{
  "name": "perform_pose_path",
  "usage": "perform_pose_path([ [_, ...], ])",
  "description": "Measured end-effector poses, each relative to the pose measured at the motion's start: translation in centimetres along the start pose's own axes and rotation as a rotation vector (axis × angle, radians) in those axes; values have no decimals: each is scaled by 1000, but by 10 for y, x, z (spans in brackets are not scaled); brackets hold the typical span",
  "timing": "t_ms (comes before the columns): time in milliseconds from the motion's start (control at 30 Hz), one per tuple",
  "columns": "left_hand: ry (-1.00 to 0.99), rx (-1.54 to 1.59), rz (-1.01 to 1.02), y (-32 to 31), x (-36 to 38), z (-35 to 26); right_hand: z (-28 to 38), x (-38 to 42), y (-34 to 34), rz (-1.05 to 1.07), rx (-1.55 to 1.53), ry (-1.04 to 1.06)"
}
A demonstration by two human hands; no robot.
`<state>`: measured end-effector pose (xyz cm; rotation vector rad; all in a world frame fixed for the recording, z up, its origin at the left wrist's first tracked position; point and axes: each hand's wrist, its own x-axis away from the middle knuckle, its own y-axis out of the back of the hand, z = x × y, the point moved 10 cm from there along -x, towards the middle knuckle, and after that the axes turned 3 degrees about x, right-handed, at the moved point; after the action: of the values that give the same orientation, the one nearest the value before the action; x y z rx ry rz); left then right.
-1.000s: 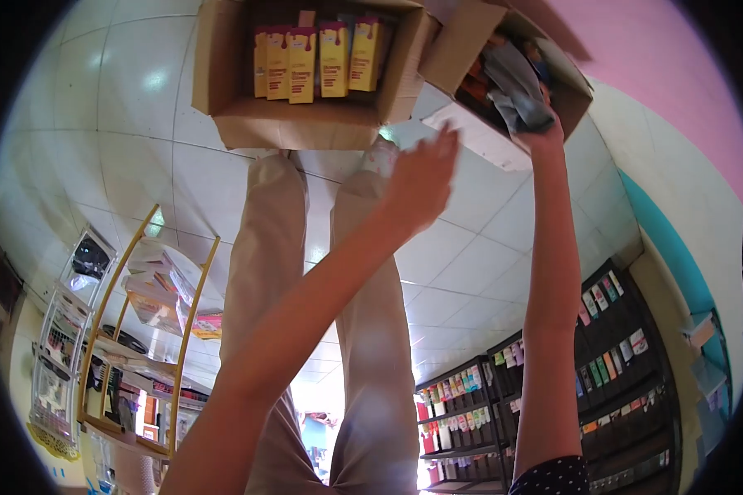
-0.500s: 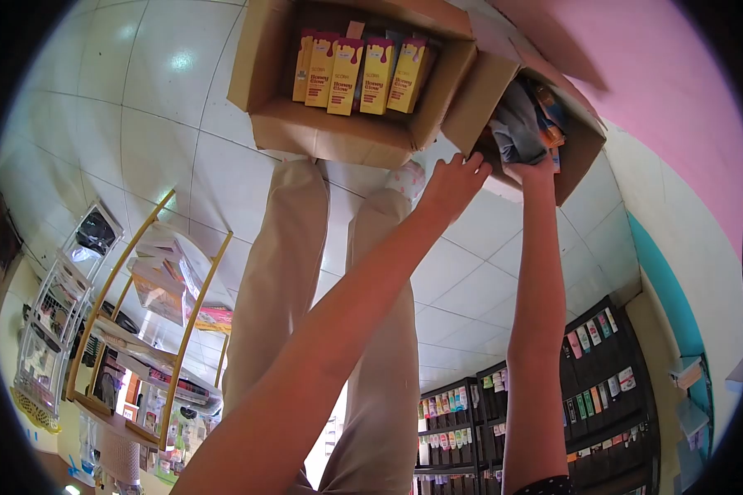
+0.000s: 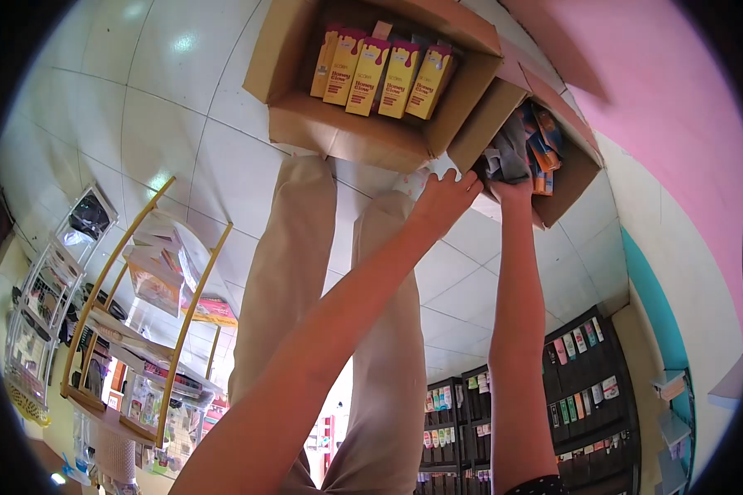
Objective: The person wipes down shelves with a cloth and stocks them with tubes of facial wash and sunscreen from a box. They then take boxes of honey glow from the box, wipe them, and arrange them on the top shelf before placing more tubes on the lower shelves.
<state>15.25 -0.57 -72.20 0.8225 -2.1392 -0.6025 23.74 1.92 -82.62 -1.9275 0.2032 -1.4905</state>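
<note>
My right hand (image 3: 513, 191) reaches into the smaller cardboard box (image 3: 576, 186) on the right, its fingers closed on a crumpled grey plastic bag (image 3: 513, 157). Blue-and-orange packets (image 3: 545, 148) lie in the same box, beside the bag. My left hand (image 3: 447, 200) is just outside that box, fingers bent and apart, fingertips right at its near left corner. Left of it stands a larger open cardboard box (image 3: 347, 142), holding several upright yellow "Honey Glow" cartons (image 3: 368, 78) with purple tops.
Both boxes stand on a white tiled floor (image 3: 173, 99) by my legs (image 3: 285, 247). A gold-framed rack (image 3: 173, 355) with goods is at left. Dark shelves (image 3: 582, 371) of tubes and bottles stand lower right. A pink and white wall (image 3: 636, 91) runs along the right.
The view has shifted slightly, so both boxes sit a little differently in frame. My right hand and the grey bag have come slightly nearer the box's left side; more blue-and-orange packets show.
</note>
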Motion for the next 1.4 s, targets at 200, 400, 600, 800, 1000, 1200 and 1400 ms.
perform_pose_path([
  [200,-12,10,10,1,-2,3,7,4,-13,-81,172,122],
  [400,-30,7,-63,4,-3,1,39,28,-12,-423,190,258],
  [600,-62,-59,-76,4,-2,1,33,31,-18,-519,34,62],
  [800,-72,-47,-63,0,-1,0,36,30,-60,-460,95,2],
  [1000,-105,-37,-132,5,-1,0,36,51,-61,-721,110,151],
  [1200,-171,-165,-152,15,-4,-17,22,43,-31,-490,89,65],
  [1400,159,479,-129,12,-10,13,-11,59,-9,-290,387,208],
])
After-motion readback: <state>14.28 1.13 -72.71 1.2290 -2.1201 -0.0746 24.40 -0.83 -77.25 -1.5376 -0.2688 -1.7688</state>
